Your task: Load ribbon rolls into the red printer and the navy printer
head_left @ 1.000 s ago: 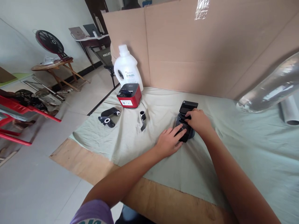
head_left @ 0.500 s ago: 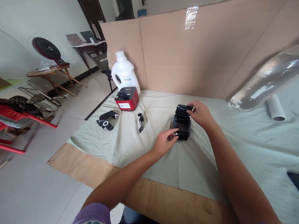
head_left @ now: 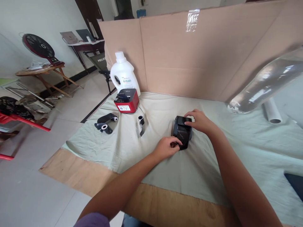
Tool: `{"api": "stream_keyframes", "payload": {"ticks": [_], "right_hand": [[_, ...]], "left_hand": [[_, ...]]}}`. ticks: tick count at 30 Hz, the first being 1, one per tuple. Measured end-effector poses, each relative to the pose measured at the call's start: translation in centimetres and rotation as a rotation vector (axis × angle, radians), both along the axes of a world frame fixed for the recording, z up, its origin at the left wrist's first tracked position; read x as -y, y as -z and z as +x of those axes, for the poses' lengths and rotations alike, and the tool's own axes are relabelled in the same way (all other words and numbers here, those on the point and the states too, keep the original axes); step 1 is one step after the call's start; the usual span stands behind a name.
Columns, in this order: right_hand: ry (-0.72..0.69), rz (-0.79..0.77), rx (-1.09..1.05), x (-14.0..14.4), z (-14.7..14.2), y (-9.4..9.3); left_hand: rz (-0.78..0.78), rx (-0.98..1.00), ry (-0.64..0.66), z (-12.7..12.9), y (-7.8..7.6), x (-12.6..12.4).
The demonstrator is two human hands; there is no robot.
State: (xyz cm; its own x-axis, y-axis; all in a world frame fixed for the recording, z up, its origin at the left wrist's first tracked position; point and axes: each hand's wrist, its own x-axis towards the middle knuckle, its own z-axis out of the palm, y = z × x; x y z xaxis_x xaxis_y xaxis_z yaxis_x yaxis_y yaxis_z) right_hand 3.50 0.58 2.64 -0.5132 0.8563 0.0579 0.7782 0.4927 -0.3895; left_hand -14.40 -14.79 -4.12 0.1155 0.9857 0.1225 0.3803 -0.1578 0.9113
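A small black printer (head_left: 182, 134) with a hinged lid (head_left: 181, 120) lies on the cloth in front of me. The lid is down, or nearly so, over the body. My right hand (head_left: 200, 121) grips the lid's right side between thumb and fingers. At the printer's near left corner is my left hand (head_left: 167, 147), its thumb and index finger curled onto the near end. Glossy dark film seems to cover the lower half. To the left lie a small black ribbon roll (head_left: 141, 119) with a loose tail and another black ribbon with white-cored rolls (head_left: 105, 121).
A red and black box-shaped device (head_left: 126, 102) stands before a white detergent jug (head_left: 124, 74). Behind runs a cardboard wall (head_left: 180, 56). At right are a clear plastic-wrapped roll (head_left: 258, 91), a white tube (head_left: 272, 112) and a dark flat object (head_left: 294, 184).
The printer's raised lid has swung down toward me under my right hand. My left hand stays at the near end. The view has shifted slightly.
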Motion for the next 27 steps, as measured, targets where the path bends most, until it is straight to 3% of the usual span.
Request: {"api": "stream_keyframes", "payload": {"ticks": [3, 7, 14, 21, 27], "right_hand": [[0.086, -0.164, -0.008, -0.6, 0.0, 0.7], [0.097, -0.372, -0.04, -1.1, 0.1, 0.8], [0.166, -0.464, -0.072, -0.3, -0.1, -0.4], [0.247, -0.466, -0.11, 1.0, -0.4, 0.2], [0.374, -0.437, -0.116, 2.0, -1.7, -0.7]], "left_hand": [[0.002, -0.016, 0.003, -0.1, 0.2, 0.0], [-0.014, -0.045, 0.007, -0.1, 0.3, -0.1], [0.025, -0.05, 0.014, -0.1, 0.3, 0.0], [0.076, -0.056, 0.031, -0.2, 0.2, 0.0], [0.086, -0.077, 0.048, -0.5, 0.1, 0.1]]}}
